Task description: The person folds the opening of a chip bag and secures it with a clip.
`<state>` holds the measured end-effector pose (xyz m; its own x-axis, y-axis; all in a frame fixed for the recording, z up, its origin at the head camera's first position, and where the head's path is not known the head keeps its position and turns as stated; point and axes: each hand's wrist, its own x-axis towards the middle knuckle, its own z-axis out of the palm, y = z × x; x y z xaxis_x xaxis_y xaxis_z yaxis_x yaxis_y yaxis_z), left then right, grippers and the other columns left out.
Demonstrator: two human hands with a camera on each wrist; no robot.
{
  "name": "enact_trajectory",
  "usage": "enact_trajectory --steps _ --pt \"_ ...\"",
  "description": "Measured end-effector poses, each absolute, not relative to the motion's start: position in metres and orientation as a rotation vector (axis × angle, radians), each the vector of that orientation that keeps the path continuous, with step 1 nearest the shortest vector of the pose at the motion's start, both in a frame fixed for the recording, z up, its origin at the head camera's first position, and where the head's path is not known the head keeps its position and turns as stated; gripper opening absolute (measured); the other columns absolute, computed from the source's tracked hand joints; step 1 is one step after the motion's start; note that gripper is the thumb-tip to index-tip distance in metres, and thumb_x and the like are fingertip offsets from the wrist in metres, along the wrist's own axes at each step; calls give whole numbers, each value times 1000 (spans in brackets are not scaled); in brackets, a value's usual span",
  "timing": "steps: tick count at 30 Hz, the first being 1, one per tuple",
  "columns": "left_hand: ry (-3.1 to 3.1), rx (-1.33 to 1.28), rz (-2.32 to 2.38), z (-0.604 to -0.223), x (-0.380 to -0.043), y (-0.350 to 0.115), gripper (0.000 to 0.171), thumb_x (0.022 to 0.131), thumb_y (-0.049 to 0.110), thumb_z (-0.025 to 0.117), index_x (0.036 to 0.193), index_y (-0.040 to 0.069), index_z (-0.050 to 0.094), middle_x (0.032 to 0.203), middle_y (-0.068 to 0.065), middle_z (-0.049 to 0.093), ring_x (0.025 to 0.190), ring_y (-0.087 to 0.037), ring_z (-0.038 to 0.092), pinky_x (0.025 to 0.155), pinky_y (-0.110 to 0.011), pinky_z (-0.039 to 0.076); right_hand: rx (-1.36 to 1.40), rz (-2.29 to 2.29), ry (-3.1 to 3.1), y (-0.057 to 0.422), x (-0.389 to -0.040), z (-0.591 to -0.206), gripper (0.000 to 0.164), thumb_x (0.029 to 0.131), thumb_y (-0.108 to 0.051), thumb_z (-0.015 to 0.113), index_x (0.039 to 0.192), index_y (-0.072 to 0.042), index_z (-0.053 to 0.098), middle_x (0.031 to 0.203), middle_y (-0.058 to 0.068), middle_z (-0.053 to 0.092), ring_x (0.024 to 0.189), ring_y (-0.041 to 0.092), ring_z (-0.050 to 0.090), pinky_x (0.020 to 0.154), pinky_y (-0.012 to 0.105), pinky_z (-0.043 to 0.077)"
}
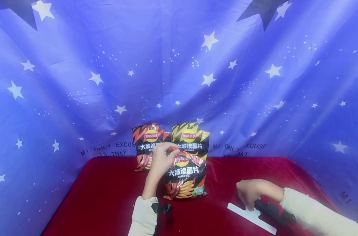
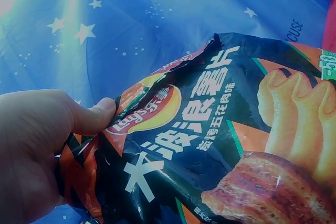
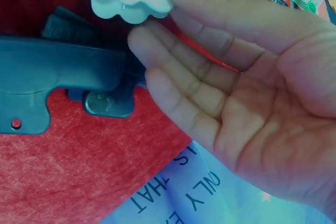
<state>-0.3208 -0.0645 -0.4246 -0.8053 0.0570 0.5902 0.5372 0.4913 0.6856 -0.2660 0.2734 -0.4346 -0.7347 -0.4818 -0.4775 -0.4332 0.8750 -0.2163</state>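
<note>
My left hand (image 1: 160,160) pinches the top left corner of a black and orange chip bag (image 1: 183,183), which stands upright at the middle of the table. Its top edge is folded over toward the front, as the left wrist view shows with the thumb pressed on the bag (image 2: 184,140). Over at the right, my right hand (image 1: 256,191) grips the small handle of a white sealing clip (image 1: 251,219) between thumb and fingers. Dark sealing clips (image 3: 68,72) lie on the cloth right beside those fingers, partly covered by the hand in the head view.
Behind the front bag stand another orange chip bag (image 1: 141,139) and a yellow one (image 1: 190,127), both with torn-looking tops. A red velvet cloth (image 1: 108,196) covers the table. Blue star-printed fabric (image 1: 167,65) hangs around its back and sides.
</note>
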Motion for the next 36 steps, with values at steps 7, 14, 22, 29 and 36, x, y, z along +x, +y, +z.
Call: enact_trajectory --steps 7,14,22,29,36 --pt "-2226 -503 -1261 -425 -321 -65 13 85 12 81 97 6 78 95 -9 78 92 -29 70 102 -54 44 -640 -159 2491 270 -267 -432 27 65 8 76 57 -15 64 45 -11 52 36 1 42 37 15 37" --pt "-2228 -499 -1266 -425 -321 -66 12 85 12 81 96 8 79 94 -8 79 91 -29 70 102 -53 45 -565 -263 2485 268 -266 -432 29 61 7 84 70 -13 66 51 -6 55 41 6 50 42 30 53" --pt "-2231 -504 -1278 -426 -321 -66 13 85 12 81 97 8 79 94 -8 78 90 -27 69 98 -51 47 -502 -187 2478 264 -261 -433 27 57 1 91 63 -15 70 55 -5 57 43 10 55 46 28 54" --pt "-2239 -498 -1298 -425 -320 -66 14 85 12 81 98 7 79 93 -7 78 89 -25 68 92 -46 49 -536 -253 2488 262 -266 -427 27 58 5 89 65 -13 70 59 -7 57 44 7 52 46 25 53" --pt "-2253 -487 -1314 -424 -320 -66 13 86 11 81 98 8 79 93 -5 78 87 -22 66 85 -40 50 -671 -501 2463 265 -287 -399 23 67 4 85 78 -11 71 60 -9 57 54 3 50 52 19 43"
